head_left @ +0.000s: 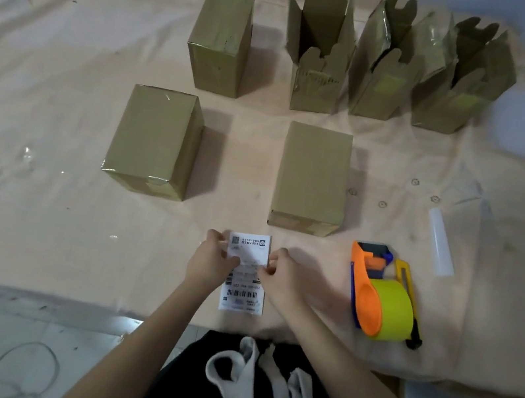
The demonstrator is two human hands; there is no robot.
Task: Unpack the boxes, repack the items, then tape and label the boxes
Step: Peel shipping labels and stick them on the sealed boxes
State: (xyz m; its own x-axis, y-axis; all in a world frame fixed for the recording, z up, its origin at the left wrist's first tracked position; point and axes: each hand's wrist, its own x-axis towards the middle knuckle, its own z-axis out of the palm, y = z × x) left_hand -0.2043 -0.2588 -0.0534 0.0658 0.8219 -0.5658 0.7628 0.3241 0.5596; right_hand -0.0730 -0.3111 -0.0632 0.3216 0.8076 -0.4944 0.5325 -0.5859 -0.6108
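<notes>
White shipping label (246,272) pinched at its edges by left hand (210,261) and right hand (286,277), seemingly peeling.

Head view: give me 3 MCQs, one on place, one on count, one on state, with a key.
1. Where does the tape dispenser lie?
A. right of the hands
B. on a closed box
C. left of the hands

2. How many boxes in the far row stand with their flaps open?
A. one
B. three
C. five

3. What is the shipping label doing?
A. stuck on a box
B. held by both hands
C. lying untouched

Key: 1 A, it sits beside the right hand. 2 B, three open boxes stand right of a closed one. 3 B, the left hand and right hand both pinch it.
</notes>
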